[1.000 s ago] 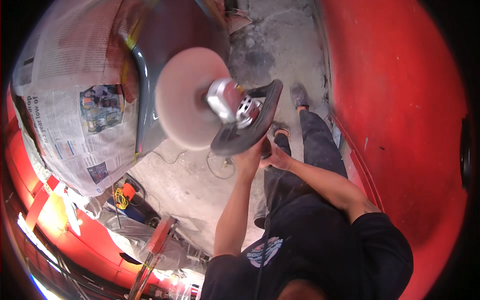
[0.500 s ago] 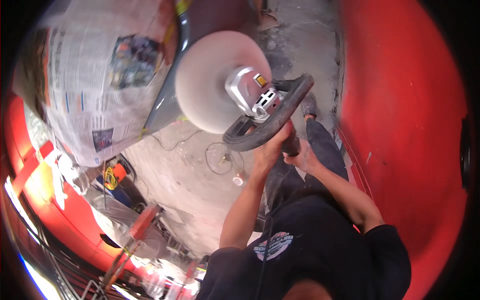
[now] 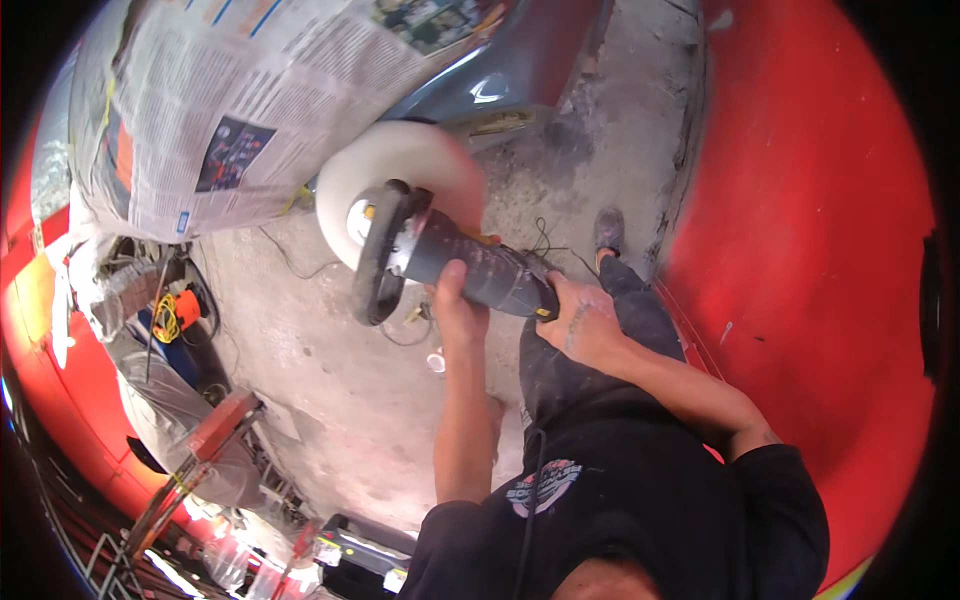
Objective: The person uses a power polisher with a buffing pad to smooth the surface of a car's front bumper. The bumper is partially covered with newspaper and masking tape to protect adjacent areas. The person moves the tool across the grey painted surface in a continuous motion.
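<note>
A dark power polisher [image 3: 470, 265] with a black loop handle [image 3: 378, 262] is held up in front of me in both hands. My left hand [image 3: 462, 308] is closed under the middle of its body, with the thumb up along the side. Around the rear end of the body my right hand [image 3: 582, 318] is wrapped. The big round white polishing pad [image 3: 450, 170] looks smeared, as if spinning. It overlaps the lower edge of a glossy grey car panel [image 3: 500, 75]; whether it touches, I cannot tell.
Masking newspaper [image 3: 270, 95] covers the car part at upper left. A red wall [image 3: 800, 250] runs along the right. On the concrete floor [image 3: 330, 370] lie a cord and a small white cup-like item [image 3: 436, 361]. An orange item with yellow cord [image 3: 177, 316] and a red stand [image 3: 222, 425] are at left.
The polisher has turned and moved left and down, so its long body now shows and the loop handle stands steeply. The grey panel and newspaper show lower and further right.
</note>
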Available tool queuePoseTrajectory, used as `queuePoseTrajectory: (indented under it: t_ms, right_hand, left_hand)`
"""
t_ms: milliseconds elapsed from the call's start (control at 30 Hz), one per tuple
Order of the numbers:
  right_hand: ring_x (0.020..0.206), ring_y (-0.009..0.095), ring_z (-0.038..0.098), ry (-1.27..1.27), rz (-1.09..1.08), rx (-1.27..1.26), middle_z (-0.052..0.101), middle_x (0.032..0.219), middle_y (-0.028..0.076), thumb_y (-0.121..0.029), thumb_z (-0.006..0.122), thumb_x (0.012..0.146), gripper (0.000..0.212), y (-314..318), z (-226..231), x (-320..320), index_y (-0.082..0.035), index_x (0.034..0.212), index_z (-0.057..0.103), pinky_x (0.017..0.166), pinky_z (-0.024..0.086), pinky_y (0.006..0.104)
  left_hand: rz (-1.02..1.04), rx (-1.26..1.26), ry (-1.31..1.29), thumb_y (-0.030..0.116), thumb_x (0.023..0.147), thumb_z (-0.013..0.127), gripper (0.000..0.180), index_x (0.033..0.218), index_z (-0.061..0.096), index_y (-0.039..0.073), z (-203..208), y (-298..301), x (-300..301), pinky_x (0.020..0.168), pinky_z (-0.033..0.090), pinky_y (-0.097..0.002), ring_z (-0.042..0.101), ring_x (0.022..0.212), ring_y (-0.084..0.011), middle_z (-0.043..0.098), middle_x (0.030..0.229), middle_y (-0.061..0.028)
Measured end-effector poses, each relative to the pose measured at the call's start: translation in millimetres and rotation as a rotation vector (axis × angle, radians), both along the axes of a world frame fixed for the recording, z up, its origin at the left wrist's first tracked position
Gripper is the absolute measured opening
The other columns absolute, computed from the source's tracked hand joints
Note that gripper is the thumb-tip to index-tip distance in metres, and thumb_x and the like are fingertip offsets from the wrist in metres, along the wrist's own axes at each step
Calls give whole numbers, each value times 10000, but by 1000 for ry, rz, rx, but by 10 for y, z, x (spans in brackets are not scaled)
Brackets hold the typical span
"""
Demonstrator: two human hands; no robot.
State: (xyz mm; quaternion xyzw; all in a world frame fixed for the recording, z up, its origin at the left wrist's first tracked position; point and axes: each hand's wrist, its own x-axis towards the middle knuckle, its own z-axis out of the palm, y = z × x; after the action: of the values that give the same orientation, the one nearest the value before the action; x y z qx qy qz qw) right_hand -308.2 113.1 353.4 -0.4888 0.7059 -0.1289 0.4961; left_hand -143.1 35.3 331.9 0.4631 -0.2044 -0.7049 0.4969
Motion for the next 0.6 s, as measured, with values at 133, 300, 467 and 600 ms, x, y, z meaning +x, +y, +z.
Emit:
queuePoseTrajectory:
  t_ms: [133,300,467,600]
  right_hand:
    - [927,440,683,-9,166,2,708,919,251,-221,722,757,497,-264,210,202,-10,1187,588,841,513,516]
    - [904,446,681,83,135,-65,703,925,248,-212,707,770,445,-230,360,149,-15,1151,588,818,513,532]
    - [917,451,678,230,45,-69,699,940,257,-223,729,757,460,22,554,-234,-22,1156,618,813,517,528]
    - [937,435,688,292,-149,-58,701,946,260,-178,752,752,460,271,795,-503,-4,1160,630,807,532,481]
  left_hand:
    - [82,54,75,367,857,732,716,1423,446,34,-41,-106,394,927,582,-484,672,1104,-359,631,1217,-161]
    - [60,-3,149,391,895,689,681,1423,462,27,94,-126,266,958,567,-484,662,1139,-344,633,1266,-162]
    - [-52,83,282,337,932,644,569,1383,486,28,120,20,-226,969,559,-465,673,1121,-317,651,1233,-160]
    - [-119,50,253,255,919,699,488,1313,529,25,254,33,-753,926,557,-423,675,1036,-251,649,1131,-108]
